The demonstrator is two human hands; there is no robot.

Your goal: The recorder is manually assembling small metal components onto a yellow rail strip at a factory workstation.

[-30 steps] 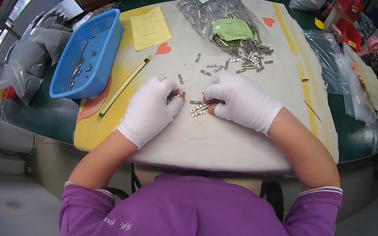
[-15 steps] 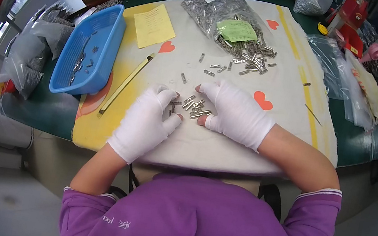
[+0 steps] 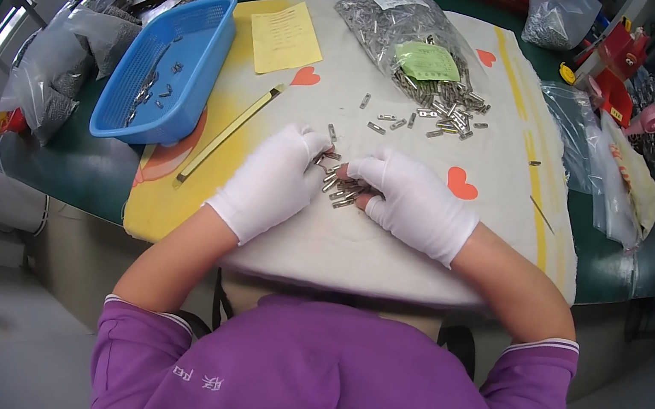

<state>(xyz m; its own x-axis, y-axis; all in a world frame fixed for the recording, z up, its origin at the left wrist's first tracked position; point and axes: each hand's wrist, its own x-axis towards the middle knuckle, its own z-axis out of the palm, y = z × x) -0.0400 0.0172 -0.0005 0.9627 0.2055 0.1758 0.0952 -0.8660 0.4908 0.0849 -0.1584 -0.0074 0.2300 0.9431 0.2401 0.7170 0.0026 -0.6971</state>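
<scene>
1. Pile of small oblong metal fittings (image 3: 344,193) sits on the white cloth (image 3: 386,268), between the two grips: immediately left of the right hand (image 3: 423,203), right of the left hand (image 3: 270,182).
2. Nearer grip: the right. Its thumb and forefinger bracket the pile's right side and appear to touch it.
3. Right grip: thumb and forefinger stand apart with fittings between them. Cannot tell whether any is pinched.
4. Left grip: fingers curled over, tips at the pile's far-left edge, a fitting or two right by them. Cannot tell whether one is held; the glove hides the contact.
5. Long axes in the pile: mixed. Several on the near side slant, near end leftward, far end toward the right grip. Those under the right fingers unreadable.
6. One loose fitting (image 3: 332,133) lies just beyond the left grip, long axis pointing roughly away from the body.
7. Larger heap (image 3: 457,115) lies well beyond the right grip, at the mouth of a clear plastic bag (image 3: 369,31); a few stray fittings lie between it and the grips.
8. Blue basket (image 3: 162,132) stands left of the left grip, well apart, small metal pieces inside; a yellow stick-like tool (image 3: 228,136) lies between.
</scene>
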